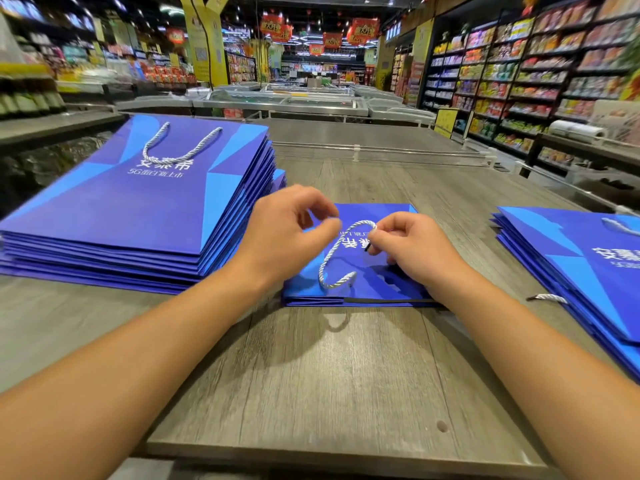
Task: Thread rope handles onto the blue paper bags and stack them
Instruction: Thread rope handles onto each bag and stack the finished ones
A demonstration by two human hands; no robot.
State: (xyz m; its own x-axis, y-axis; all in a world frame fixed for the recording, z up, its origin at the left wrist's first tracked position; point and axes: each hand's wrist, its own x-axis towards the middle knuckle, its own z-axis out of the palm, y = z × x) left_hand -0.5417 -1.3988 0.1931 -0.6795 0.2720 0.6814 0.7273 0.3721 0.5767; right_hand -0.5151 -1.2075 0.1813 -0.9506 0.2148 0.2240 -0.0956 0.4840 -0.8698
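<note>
A flat blue paper bag lies in the middle of the grey table, its opening toward me. A white twisted rope handle arcs up from a hole near the bag's left side. My right hand pinches the rope's free end, which has a black tip, above the bag. My left hand hovers just left of the rope with curled fingers; whether its fingertips touch the rope I cannot tell.
A tall stack of blue bags with a rope handle on top sits at the left. Another stack of blue bags lies at the right, a rope end sticking out. Store shelves and freezers stand beyond the table.
</note>
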